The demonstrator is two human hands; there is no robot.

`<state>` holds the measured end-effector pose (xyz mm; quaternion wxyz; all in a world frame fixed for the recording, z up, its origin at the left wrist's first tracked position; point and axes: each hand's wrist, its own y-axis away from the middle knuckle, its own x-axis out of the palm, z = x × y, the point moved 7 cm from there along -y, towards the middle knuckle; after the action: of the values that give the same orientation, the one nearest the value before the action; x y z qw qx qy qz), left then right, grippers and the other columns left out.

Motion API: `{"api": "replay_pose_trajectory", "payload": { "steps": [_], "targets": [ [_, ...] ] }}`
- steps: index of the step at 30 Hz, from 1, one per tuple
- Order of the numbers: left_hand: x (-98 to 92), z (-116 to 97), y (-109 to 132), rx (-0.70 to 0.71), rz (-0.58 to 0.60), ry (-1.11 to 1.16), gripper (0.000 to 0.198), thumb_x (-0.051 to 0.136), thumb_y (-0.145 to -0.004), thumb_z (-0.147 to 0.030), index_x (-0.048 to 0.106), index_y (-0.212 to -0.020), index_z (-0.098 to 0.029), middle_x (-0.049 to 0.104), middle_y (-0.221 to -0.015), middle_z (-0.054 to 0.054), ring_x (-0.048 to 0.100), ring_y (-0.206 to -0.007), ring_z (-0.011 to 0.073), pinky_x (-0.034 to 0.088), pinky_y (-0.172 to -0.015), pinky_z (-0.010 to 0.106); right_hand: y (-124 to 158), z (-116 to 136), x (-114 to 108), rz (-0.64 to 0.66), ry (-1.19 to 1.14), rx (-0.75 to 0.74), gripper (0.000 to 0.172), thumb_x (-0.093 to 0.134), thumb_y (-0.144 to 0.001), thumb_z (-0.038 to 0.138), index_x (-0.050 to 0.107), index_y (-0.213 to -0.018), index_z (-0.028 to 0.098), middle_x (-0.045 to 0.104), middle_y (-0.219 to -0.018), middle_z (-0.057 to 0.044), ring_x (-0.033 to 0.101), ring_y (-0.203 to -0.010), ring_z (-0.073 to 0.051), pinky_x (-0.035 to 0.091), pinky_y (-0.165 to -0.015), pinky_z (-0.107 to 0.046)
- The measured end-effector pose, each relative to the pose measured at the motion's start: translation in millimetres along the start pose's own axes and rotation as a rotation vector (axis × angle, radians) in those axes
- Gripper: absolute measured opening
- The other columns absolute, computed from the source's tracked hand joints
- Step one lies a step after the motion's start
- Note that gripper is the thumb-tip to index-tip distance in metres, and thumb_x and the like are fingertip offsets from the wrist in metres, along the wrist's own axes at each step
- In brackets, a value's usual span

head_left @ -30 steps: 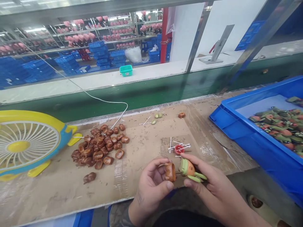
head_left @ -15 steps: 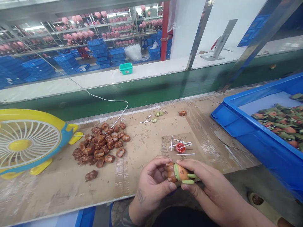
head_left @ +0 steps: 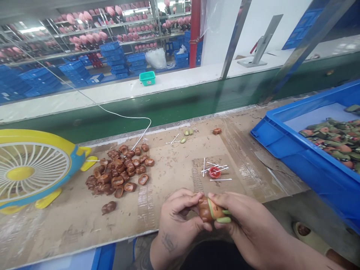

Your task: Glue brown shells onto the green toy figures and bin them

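Pinching with left hand (head_left: pixel 178 219), between thumb and fingers: brown molded piece (head_left: pixel 204 210); pinching with right hand (head_left: pixel 243 217), likewise: orange-and-green figure (head_left: pixel 216 210); held end to end at near edge of cardboard-covered worktop (head_left: pixel 168 176), brown against green rim; cannot tell whether fully seated; just beyond hands: red pot (head_left: pixel 215 172), with white cotton swabs (head_left: pixel 221 179) over and beside it; farther back: small green pieces (head_left: pixel 186 132) next to two more swabs, and lone brown piece (head_left: pixel 217 131) to right of these; off to left: heap of brown pieces (head_left: pixel 120 170), several hollow-side up, with brown lump (head_left: pixel 108 207) just in front; left of heap: yellow-and-blue fan (head_left: pixel 20 173); at right: blue tray (head_left: pixel 295 157) full of green-and-orange figures (head_left: pixel 334 140); behind worktop: white ledge (head_left: pixel 180 79) bearing teal basket (head_left: pixel 147 78); past that: racks of pink items (head_left: pixel 90 37) and stacked blue crates (head_left: pixel 114 60).
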<state>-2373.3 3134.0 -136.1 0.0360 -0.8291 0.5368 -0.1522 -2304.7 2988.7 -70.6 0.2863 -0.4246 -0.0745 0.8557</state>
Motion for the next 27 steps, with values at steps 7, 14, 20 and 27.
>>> {"api": "replay_pose_trajectory", "payload": {
  "steps": [7, 14, 20, 27],
  "targets": [
    [-5.2, 9.1, -0.4, -0.056, -0.071, 0.075, 0.048, 0.099, -0.06, -0.016, 0.085, -0.104, -0.031, 0.077, -0.091, 0.007, 0.075, -0.076, 0.0198, 0.065, -0.067, 0.028, -2.4, -15.8, 18.9, 0.118, -0.013, 0.089, 0.018, 0.046, -0.094, 0.012, 0.06, -0.099, 0.021, 0.075, -0.102, -0.01, 0.072, -0.092, -0.025, 0.057, -0.076, -0.036],
    [-10.9, 23.9, 6.6, -0.246, -0.134, 0.205, 0.047, 0.103, -0.054, -0.021, 0.084, -0.097, -0.023, 0.078, -0.092, 0.006, 0.076, -0.079, 0.0192, 0.064, -0.072, 0.026, -11.7, -22.9, 26.3, 0.286, 0.015, 0.205, 0.018, 0.047, -0.094, 0.015, 0.062, -0.101, 0.02, 0.075, -0.096, -0.009, 0.071, -0.089, -0.028, 0.052, -0.074, -0.038],
    [-6.1, 34.0, 14.2, -0.491, -0.055, 0.329, 0.044, 0.087, -0.08, -0.046, 0.067, -0.107, -0.018, 0.075, -0.083, 0.003, 0.07, -0.067, 0.0133, 0.057, -0.062, 0.021, -28.3, -18.0, 12.1, 0.424, 0.002, 0.206, 0.05, 0.081, -0.082, 0.029, 0.061, -0.128, 0.03, 0.076, -0.117, -0.003, 0.072, -0.099, -0.027, 0.051, -0.077, -0.034],
    [1.2, 42.6, 23.9, -0.6, -0.02, 0.261, 0.057, 0.068, -0.086, -0.07, 0.062, -0.079, -0.014, 0.068, -0.06, 0.002, 0.059, -0.043, 0.0091, 0.042, -0.04, 0.015, -25.4, -22.5, 22.5, 0.404, -0.072, 0.193, 0.014, 0.056, -0.101, 0.024, 0.069, -0.107, 0.024, 0.077, -0.11, -0.003, 0.071, -0.1, -0.022, 0.049, -0.084, -0.033]
  ]
}}
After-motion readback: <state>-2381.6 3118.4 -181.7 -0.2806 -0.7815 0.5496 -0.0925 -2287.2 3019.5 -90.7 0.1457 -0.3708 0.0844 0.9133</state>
